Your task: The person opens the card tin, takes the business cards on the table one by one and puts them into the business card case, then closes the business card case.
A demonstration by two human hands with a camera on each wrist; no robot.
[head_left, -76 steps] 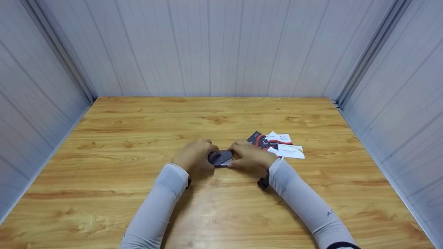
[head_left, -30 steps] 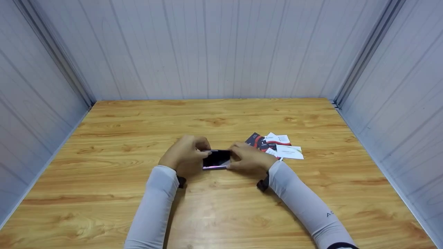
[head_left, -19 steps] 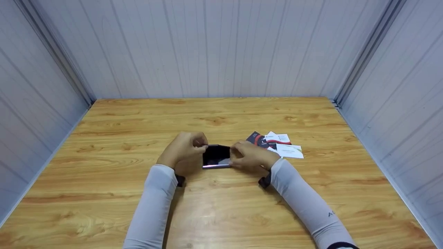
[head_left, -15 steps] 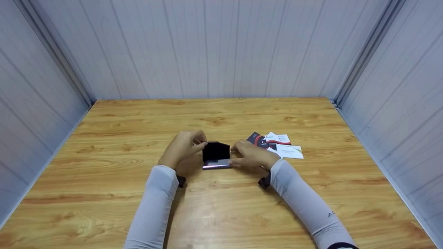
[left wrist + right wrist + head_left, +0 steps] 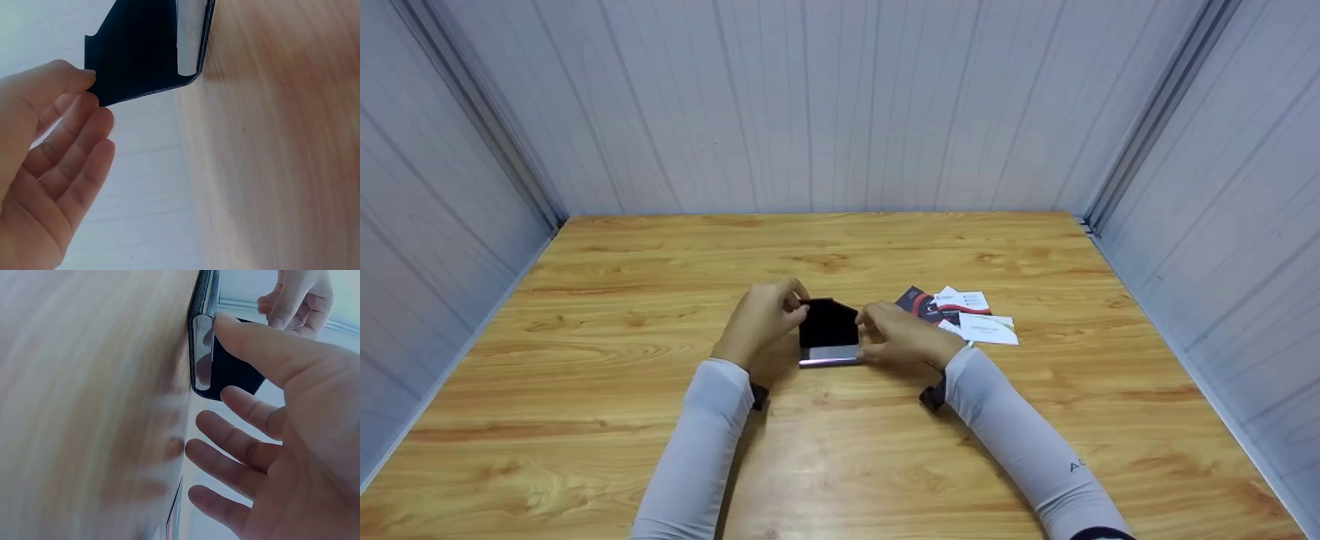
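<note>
The black flap of the small black-and-silver card case (image 5: 828,334) now stands upright; a moment ago it lay shut. From left to right I see my left hand (image 5: 761,319) pinching the flap's top corner, the case resting at the middle of the light wooden table (image 5: 585,375), and my right hand (image 5: 901,337) steadying its silver base with the thumb (other fingers relaxed). A loose pile of printed business cards (image 5: 960,313) lies just beyond, so the case looks ready for loading.

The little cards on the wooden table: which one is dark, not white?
The black-and-red card, at the left end of the pile, nearest the right hand. The other cards are mostly white.
</note>
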